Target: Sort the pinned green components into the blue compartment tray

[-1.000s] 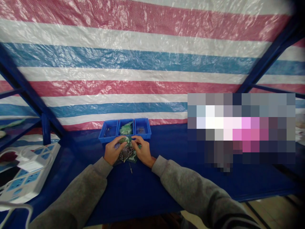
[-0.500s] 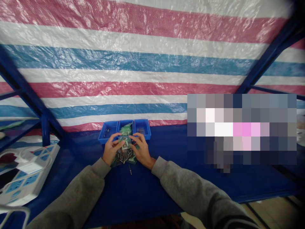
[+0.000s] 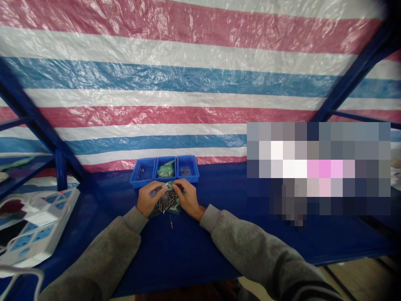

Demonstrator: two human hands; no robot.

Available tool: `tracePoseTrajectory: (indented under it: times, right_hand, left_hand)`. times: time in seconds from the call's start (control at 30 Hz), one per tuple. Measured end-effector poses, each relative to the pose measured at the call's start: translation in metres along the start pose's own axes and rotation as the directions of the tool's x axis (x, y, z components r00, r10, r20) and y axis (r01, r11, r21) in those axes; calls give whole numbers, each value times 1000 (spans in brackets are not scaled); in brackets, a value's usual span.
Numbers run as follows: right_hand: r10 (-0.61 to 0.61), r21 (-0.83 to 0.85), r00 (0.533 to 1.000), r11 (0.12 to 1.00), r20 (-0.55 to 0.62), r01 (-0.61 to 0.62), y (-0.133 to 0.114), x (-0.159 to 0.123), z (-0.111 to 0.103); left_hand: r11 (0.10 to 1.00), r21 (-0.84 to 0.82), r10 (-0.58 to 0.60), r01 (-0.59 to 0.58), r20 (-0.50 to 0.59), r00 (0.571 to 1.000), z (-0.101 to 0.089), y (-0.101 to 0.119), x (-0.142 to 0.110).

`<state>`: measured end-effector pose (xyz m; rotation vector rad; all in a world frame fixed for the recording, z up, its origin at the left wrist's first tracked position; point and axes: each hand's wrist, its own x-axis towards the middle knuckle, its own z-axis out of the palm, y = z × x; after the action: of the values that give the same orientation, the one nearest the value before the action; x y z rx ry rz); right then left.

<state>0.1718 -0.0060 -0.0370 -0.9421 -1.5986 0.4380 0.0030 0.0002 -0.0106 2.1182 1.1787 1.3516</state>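
Note:
Both hands pinch the top of a small green-tinted plastic bag (image 3: 166,203) full of short metal pins, which rests on the blue table top just in front of a tray. My left hand (image 3: 149,198) grips its left side and my right hand (image 3: 187,200) its right side. A single loose metal pin (image 3: 171,221) lies on the table below the bag. The blue three-compartment plastic tray (image 3: 164,165) stands behind my hands. Its middle compartment holds a green bag (image 3: 166,169), and small metal parts (image 3: 141,173) lie in the left one.
A white power strip with blue sockets (image 3: 39,228) and its cables lie at the left of the blue table (image 3: 219,246). A striped plastic tarp (image 3: 156,96) hangs behind, within a blue metal frame (image 3: 40,125). A pixelated blurred patch (image 3: 318,171) hides the right side.
My hands have come down slightly and closer together, and the bag's top has lowered with them. The pins in the bag show more plainly, and the tray has not moved.

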Motion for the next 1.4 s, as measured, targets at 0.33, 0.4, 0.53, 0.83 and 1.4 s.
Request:
tracePoseTrajectory:
  times: [0.33,0.4,0.53,0.83,1.4]
  right_hand:
    - [-133,59,991,990,25,131,0,-1,-1]
    - [-155,50,987,987,50,153,2,-2,0]
    - [-121,52,993,991,15,120,4,-3,1]
    - [-14,78,1000,997,-1,14,2,-2,2]
    - [-124,7,992,992,6,124,4,-3,3]
  left_hand:
    - [922,-304,-259,239,-27,965,4,-7,-1]
    - [899,-354,-280,259,-8,960,3,-6,-1]
    - [912,-328,-261,248,2,965,3,-3,0]
    - [997,-57,57,-53,73,996,-3,-1,2]
    - [862,-414,-330,293,-21,944,5,-3,0]
